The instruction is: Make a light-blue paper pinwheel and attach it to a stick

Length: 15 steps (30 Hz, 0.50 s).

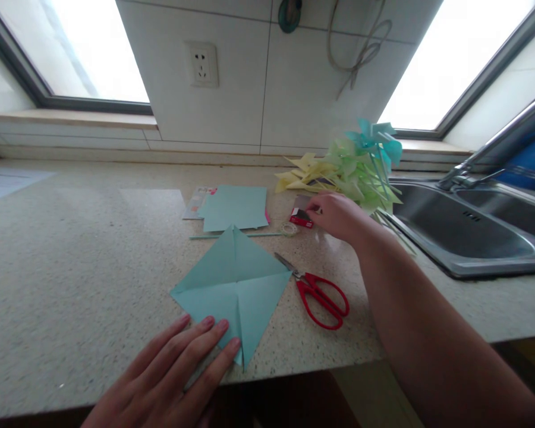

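Observation:
A light blue square of paper (258, 297) lies on the counter with one corner toward me, and crossing creases run through its middle. Flat on its near left side rests my left hand (173, 371), fingers stretched out. My right hand (339, 217) reaches to a small red box (301, 223) with a dark opening. Its fingers are pinched at the box's right side; whatever is between them is hidden. Red-handled scissors (323, 300) lie right of the paper, blades pointing toward its right corner. Behind it are a thin blue stick (205, 237) and a small roll of tape (289, 229).
A stack of light blue sheets (236, 205) sits farther back on the speckled counter (93, 273). Yellow, green and blue paper pinwheels (352, 157) are heaped behind my right hand. To the right is a steel sink (441, 229) with a faucet (466, 172). A printed sheet (13, 181) lies far left.

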Motion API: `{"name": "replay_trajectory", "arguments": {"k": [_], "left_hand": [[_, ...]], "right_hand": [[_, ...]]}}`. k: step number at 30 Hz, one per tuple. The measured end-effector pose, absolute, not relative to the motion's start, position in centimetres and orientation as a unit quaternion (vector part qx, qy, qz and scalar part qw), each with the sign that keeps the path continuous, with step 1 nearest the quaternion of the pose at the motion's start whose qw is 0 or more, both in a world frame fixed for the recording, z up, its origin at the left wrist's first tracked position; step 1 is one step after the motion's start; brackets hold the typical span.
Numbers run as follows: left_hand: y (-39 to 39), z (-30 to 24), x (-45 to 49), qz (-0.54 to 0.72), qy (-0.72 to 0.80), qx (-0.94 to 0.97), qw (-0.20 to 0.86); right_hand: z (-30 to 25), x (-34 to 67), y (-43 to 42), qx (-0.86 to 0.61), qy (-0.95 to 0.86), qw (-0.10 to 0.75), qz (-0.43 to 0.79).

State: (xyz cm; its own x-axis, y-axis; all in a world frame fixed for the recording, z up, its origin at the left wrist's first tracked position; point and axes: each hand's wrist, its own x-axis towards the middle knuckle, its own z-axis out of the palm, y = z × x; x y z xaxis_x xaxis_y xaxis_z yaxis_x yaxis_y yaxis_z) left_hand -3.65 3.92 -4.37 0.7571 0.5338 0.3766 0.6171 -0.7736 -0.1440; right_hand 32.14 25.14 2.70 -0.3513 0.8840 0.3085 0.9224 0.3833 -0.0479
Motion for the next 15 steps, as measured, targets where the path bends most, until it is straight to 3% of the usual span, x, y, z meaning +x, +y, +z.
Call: {"name": "replay_trajectory", "arguments": {"k": [7,15], "left_hand": [[3.78,-4.36,-3.23,-0.199,-0.318,-0.92,0.118],[4.0,-4.47,-3.48,-0.183,-0.303,-0.925,0.135]], "right_hand": [[2.77,31.95,25.01,-0.561,-0.817,0.129,-0.025],[2.12,31.79,25.01,-0.574,-0.797,0.187,0.022]]}}
